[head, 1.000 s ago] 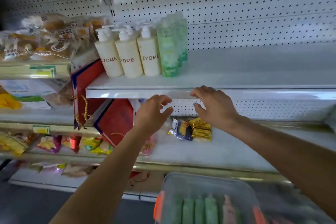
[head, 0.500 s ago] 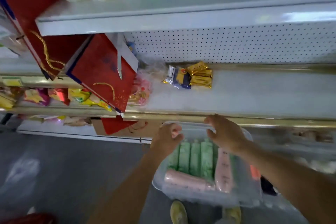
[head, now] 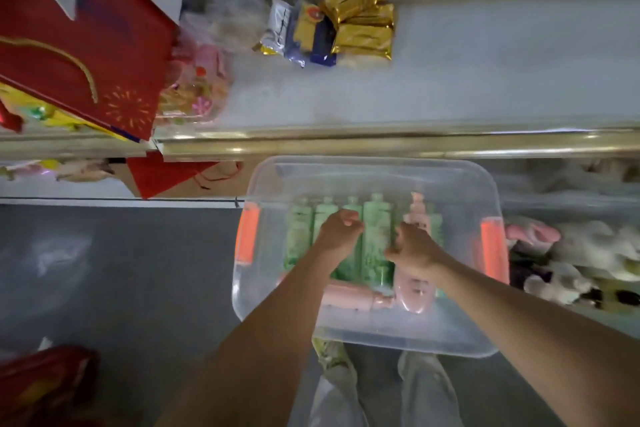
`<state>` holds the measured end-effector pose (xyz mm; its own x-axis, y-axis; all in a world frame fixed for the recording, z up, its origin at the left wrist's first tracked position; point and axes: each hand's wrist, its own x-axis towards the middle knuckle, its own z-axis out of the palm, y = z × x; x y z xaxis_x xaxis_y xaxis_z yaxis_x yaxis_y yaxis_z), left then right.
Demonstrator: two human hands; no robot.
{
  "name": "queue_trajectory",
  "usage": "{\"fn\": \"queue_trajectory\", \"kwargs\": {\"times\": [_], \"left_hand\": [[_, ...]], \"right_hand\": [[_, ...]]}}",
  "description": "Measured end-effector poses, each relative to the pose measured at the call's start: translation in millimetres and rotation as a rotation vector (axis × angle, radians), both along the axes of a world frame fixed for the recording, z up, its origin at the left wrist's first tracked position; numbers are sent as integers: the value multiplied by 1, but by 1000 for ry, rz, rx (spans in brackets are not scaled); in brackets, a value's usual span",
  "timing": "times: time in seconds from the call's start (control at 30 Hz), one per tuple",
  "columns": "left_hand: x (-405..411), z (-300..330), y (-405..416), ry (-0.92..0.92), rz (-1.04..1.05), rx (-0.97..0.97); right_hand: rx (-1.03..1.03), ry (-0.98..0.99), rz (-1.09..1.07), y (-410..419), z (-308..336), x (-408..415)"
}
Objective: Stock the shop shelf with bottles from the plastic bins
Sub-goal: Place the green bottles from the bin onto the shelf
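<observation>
A clear plastic bin [head: 460,340] with orange handles sits on the floor below the shelf edge. Several green bottles [head: 375,236] lie side by side in it, with a pink pump bottle [head: 417,298] on their right and another pink bottle [head: 349,300] lying across the near end. My left hand [head: 337,232] hangs over the green bottles with loosely curled fingers and no bottle visible in it. My right hand [head: 414,250] lies over the middle of the pink pump bottle, fingers pointing down; whether it grips the bottle is hidden.
The white lower shelf [head: 485,80] with a gold front rail carries gold and blue snack packs [head: 339,24] and clear sweet bags. A red gift bag [head: 79,42] leans at the left. Soft toys [head: 588,253] lie right of the bin. Grey floor lies to the left.
My view has tipped down from the upper shelf to the bin. Both hands have dropped from the shelf edge into the bin, just over the bottles.
</observation>
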<state>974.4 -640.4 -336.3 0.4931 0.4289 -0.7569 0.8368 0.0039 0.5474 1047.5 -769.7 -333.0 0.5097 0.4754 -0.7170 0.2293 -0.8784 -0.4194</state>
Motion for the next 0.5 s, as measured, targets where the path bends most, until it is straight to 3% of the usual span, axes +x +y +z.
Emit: {"fn": "queue_trajectory", "kwargs": {"times": [0.2,0.3,0.5], "left_hand": [[33,-40,-2,61,110,-95],[42,-44,-1,61,166,-128],[40,-45,2,27,230,-253]], "right_hand": [[-8,29,-206,29,-34,2],[-86,30,-267,37,-41,3],[-36,116,-548,39,-53,-1]]}}
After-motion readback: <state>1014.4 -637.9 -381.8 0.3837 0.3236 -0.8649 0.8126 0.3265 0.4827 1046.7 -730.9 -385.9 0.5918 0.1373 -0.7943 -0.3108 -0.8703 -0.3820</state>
